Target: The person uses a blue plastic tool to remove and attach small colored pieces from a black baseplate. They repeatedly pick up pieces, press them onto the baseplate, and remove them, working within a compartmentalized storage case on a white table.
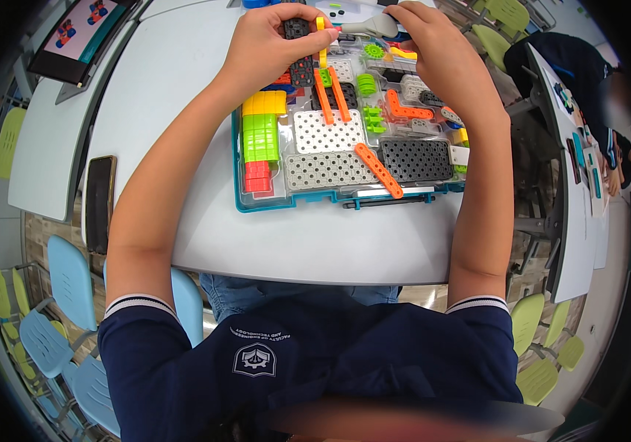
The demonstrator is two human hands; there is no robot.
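My left hand [265, 46] is closed around a dark grey perforated plate [301, 71]. A yellow strip [323, 56] stands upright against that plate, beside my left fingertips. My right hand [437, 46] grips a grey-handled tool [376, 26] that looks like a screwdriver, its narrow end pointing left at the yellow strip. Part of the tool's handle is hidden by my right fingers. Both hands are above the far part of a teal-edged parts tray [262, 206]. Two orange strips joined by a green piece [326, 77] lie just below the yellow strip.
The tray holds white [315, 132] and dark perforated plates [415, 160], yellow, green and red blocks [260, 140], and a loose orange strip [378, 171]. A phone [100, 195] lies left, near a screen [83, 33]. Another person [566, 66] sits at the right-hand table.
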